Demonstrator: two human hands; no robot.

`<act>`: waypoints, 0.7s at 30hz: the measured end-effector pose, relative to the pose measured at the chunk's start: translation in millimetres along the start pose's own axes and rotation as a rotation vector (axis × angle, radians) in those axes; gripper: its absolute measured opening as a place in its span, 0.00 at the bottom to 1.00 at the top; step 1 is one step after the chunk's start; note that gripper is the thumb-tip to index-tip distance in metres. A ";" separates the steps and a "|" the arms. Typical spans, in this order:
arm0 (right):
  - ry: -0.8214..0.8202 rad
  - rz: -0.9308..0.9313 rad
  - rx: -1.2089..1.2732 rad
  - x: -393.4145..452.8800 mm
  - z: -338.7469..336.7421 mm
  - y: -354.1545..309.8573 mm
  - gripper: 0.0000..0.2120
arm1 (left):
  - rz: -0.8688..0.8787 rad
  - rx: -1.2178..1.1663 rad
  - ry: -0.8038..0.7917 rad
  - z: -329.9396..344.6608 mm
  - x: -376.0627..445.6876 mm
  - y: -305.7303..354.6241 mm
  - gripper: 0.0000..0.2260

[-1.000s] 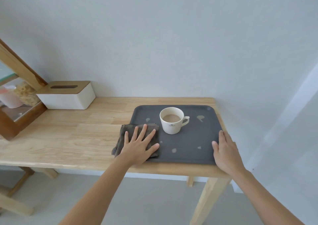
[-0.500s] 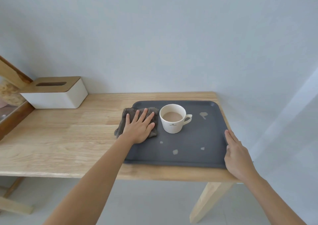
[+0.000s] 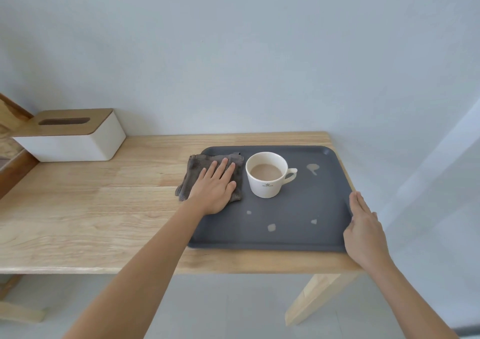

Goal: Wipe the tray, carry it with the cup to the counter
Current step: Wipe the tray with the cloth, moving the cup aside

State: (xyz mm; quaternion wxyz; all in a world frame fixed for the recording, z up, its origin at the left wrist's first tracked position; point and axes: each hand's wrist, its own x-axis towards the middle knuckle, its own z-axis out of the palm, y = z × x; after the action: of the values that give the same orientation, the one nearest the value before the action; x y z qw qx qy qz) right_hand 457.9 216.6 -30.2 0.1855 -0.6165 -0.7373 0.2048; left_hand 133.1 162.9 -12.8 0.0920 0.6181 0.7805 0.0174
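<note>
A dark grey tray (image 3: 298,203) lies on the right end of the wooden table, with several pale spill spots on it. A white cup (image 3: 267,174) of milky coffee stands on the tray's back half, handle to the right. My left hand (image 3: 214,185) presses flat on a grey-brown cloth (image 3: 193,170) at the tray's back left corner; the cloth hangs partly over the tray's edge onto the table. My right hand (image 3: 363,229) rests against the tray's right rim near the front corner, fingers straight and together.
A white tissue box (image 3: 75,136) with a wooden lid stands at the back left by the wall. A wooden frame (image 3: 13,162) juts in at the far left edge. The table (image 3: 91,203) ends just right of the tray.
My left hand has pushed the cloth from the tray's front left toward its back left corner. The spot near the back left is gone. My right hand stays on the right rim.
</note>
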 end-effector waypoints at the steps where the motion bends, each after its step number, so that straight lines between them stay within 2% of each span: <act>1: -0.001 0.010 -0.002 0.1 0.3 -0.1 0.31 | 0.010 -0.015 -0.006 1.8 -6.3 1.1 0.25; 8: 0.004 0.023 -0.007 -1.1 -0.8 -3.0 0.30 | 0.046 -0.030 -0.052 7.7 -60.5 9.4 0.25; 13: 0.009 0.016 -0.004 -1.8 -1.1 -3.1 0.30 | 0.070 -0.047 -0.098 8.5 -93.5 15.9 0.36; 17: 0.008 0.015 -0.001 -2.3 -1.1 -3.1 0.30 | 0.082 -0.087 -0.145 6.1 -107.8 25.3 0.27; 21: 0.002 0.024 0.009 -3.9 -2.9 -5.8 0.30 | 0.125 -0.135 -0.187 2.4 -120.0 39.1 0.25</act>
State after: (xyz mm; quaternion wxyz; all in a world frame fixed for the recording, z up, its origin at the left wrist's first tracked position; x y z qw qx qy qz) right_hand 455.2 212.1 -24.8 0.1867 -0.6249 -0.7285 0.2097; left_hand 197.3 55.8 4.9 0.2047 0.6568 0.7255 0.0181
